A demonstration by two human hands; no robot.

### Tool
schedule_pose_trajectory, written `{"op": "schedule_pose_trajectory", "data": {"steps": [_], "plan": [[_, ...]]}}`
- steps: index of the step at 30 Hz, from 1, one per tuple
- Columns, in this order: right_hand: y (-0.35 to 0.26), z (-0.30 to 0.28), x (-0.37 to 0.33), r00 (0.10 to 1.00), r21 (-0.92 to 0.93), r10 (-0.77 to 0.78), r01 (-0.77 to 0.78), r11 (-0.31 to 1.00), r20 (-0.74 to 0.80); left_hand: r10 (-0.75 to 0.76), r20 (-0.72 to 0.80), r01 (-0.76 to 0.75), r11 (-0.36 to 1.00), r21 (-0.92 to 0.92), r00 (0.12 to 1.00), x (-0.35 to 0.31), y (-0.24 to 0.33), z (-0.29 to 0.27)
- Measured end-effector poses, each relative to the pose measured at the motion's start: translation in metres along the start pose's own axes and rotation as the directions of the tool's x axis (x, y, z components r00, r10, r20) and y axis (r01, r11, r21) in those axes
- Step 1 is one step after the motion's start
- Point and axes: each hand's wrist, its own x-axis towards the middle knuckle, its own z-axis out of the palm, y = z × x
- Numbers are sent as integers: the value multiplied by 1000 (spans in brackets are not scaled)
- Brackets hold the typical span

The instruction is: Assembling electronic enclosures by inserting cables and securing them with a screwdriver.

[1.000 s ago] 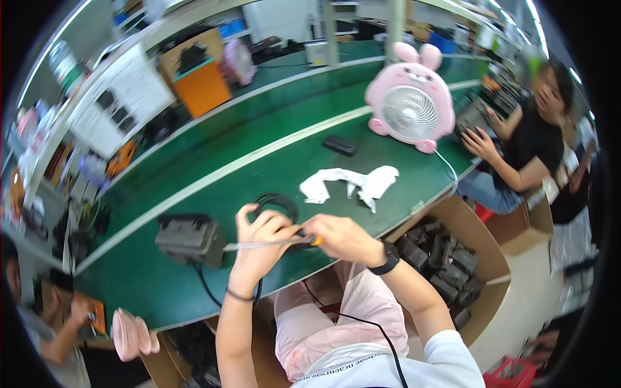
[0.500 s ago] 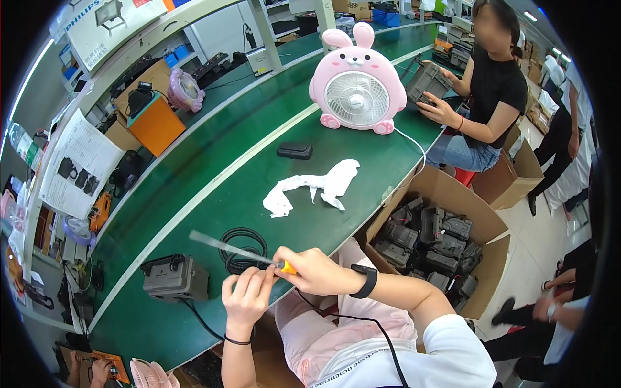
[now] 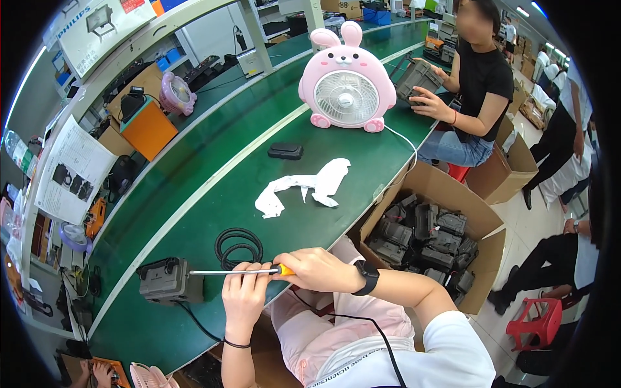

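My right hand (image 3: 320, 270) is closed around the yellow handle of a screwdriver, just above the near edge of the table. Its long metal shaft (image 3: 217, 272) points left. Along that shaft, the fingers of my left hand (image 3: 246, 291) are closed together. The tip appears at the right side of a dark grey plastic box (image 3: 169, 282); whether it touches cannot be made out. A black cable (image 3: 197, 321) runs from the box toward the table's near edge. Behind my left hand lies a coiled black ribbed cable (image 3: 238, 244).
Crumpled white paper (image 3: 304, 183) and a black oblong piece (image 3: 285, 150) lie on the green table (image 3: 213, 200). A pink rabbit-shaped fan (image 3: 347, 77) stands farther back. Right of me, a carton (image 3: 482, 275) holds several grey boxes. A co-worker (image 3: 482, 84) handles another grey box.
The screwdriver's shaft has swung down from a tilted, blurred position to nearly level, its tip now at the grey box. My left fingers have shifted along the shaft. The view has moved slightly.
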Motion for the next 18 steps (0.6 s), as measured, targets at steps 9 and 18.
{"op": "schedule_pose_trajectory", "data": {"steps": [9,18], "plan": [[4,-13,-1,962,-174,-258,270,947,90,-26,5,26,995,-101,1000,-2,7,-4],[11,-3,-22,964,76,-218,208,975,154,193,20,-193,981,26,981,-4,13,-4]]}}
